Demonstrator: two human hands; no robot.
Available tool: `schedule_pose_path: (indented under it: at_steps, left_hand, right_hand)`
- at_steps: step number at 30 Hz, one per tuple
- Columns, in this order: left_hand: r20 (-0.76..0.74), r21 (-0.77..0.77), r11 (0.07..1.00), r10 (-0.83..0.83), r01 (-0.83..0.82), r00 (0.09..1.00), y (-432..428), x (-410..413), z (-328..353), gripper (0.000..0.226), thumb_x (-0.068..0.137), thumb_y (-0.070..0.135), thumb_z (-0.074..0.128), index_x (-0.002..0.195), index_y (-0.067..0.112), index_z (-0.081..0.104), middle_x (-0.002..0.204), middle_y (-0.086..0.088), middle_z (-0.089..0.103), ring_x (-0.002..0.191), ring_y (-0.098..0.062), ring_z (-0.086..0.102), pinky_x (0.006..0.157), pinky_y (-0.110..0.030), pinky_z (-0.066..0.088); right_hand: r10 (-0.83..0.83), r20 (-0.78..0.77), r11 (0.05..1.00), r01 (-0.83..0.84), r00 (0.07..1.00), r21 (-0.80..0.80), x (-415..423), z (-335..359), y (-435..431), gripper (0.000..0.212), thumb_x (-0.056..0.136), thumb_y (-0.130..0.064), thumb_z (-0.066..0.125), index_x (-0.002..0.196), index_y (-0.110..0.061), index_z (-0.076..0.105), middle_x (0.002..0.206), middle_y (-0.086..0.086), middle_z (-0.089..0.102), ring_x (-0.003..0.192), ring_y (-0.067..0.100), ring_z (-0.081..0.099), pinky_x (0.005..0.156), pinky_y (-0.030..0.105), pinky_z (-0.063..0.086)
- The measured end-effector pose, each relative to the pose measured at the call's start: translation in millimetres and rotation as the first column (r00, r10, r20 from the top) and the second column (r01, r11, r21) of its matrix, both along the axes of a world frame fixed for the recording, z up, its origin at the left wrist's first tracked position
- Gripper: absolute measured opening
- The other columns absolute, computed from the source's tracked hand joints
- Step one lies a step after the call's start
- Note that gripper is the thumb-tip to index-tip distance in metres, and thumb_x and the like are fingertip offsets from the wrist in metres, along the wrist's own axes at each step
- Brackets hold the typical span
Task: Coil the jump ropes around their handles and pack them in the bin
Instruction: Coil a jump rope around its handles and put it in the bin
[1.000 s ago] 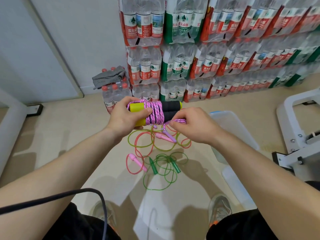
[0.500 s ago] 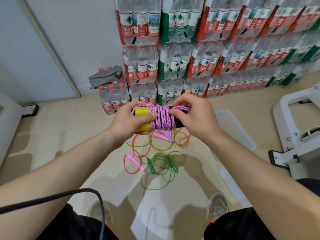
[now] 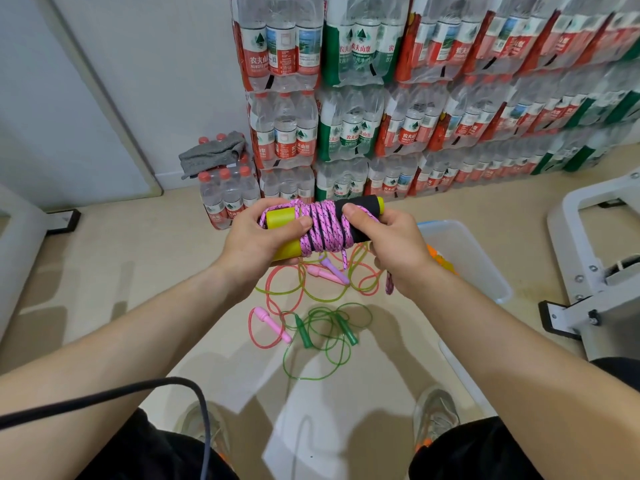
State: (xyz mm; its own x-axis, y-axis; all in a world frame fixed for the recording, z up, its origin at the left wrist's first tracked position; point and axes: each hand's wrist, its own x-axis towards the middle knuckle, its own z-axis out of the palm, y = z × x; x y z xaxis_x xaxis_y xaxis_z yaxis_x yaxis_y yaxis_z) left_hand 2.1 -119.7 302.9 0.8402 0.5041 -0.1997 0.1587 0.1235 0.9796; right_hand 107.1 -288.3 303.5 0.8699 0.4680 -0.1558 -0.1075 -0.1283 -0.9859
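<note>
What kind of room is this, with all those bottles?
Probably a storeroom, not a living room: shrink-wrapped packs of water bottles are stacked high, a clear plastic bin sits on the bare floor, and a white metal frame stands at the right.

Hidden under the fingers of the left hand [image 3: 263, 237]: much of the yellow handle ends [image 3: 281, 218]. Covered by the pink rope [image 3: 325, 226] coils and the right hand [image 3: 391, 244]: most of the black foam grips [image 3: 360, 209]. Behind the right wrist: the near corner of the clear bin [image 3: 464, 244], its contents only an orange sliver [image 3: 437, 259], too little to name. Cut off by the top and right edges: the water bottle packs [image 3: 346, 126], far labels too small to read. Cut at the right edge: the white metal frame [image 3: 588, 237]. Partly under the knees: both shoes [image 3: 436, 414].
</note>
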Motion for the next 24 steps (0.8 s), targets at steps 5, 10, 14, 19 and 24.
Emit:
schedule_pose_path:
  at_steps: [5,10,14,19,24]
  left_hand:
    - [-0.131,0.08,0.992,-0.087,0.098,0.988,10,1,-2,0.041,0.079,0.035,0.08,0.115,0.023,0.065,0.107,-0.008,0.072,0.079,-0.02,0.074,0.059,-0.029,0.057]
    - [-0.28,0.551,0.794,-0.112,0.256,0.953,14,5,-5,0.041,0.084,0.06,0.068,0.109,0.028,0.067,0.108,0.006,0.064,0.102,-0.018,0.064,0.087,-0.036,0.052]
    - [-0.371,0.823,0.434,-0.077,0.366,0.926,0,4,4,0.092,0.072,0.086,0.036,0.143,0.028,0.047,0.136,0.001,0.054,0.125,-0.023,0.048,0.103,-0.045,0.041]
    - [-0.437,0.807,0.353,-0.184,0.474,0.881,-7,6,4,0.083,0.06,0.096,0.043,0.118,0.038,0.054,0.105,0.016,0.065,0.095,-0.011,0.06,0.079,-0.039,0.051]
    - [-0.322,0.652,0.585,-0.361,0.482,0.875,4,7,-4,0.054,0.065,0.074,0.065,0.097,0.032,0.058,0.084,0.008,0.068,0.074,-0.008,0.064,0.071,-0.043,0.055]
  right_hand:
    - [0.018,-0.071,0.994,-0.01,0.997,0.113,-1,-5,-1,0.008,0.093,-0.012,0.07,0.096,-0.004,0.072,0.06,-0.008,0.068,0.048,-0.001,0.058,0.043,0.007,0.037]
    - [-0.06,0.003,0.996,0.059,0.998,0.064,0,-18,4,0.013,0.084,-0.016,0.08,0.088,-0.005,0.076,0.082,0.011,0.077,0.071,0.021,0.074,0.063,0.032,0.059]
    - [-0.042,0.029,0.997,0.04,0.999,0.068,-5,-18,9,0.013,0.08,-0.016,0.082,0.088,-0.008,0.077,0.087,0.015,0.077,0.084,0.033,0.074,0.08,0.047,0.062]
    - [0.049,0.027,0.998,-0.05,0.998,0.033,-18,-18,16,0.01,0.078,-0.018,0.082,0.086,-0.013,0.077,0.081,0.004,0.077,0.076,0.022,0.074,0.064,0.033,0.059]
    - [0.203,-0.012,0.979,-0.203,0.979,-0.009,-13,-2,7,0.011,0.091,-0.016,0.073,0.081,-0.012,0.072,0.054,-0.01,0.063,0.043,0.002,0.054,0.04,0.012,0.036]
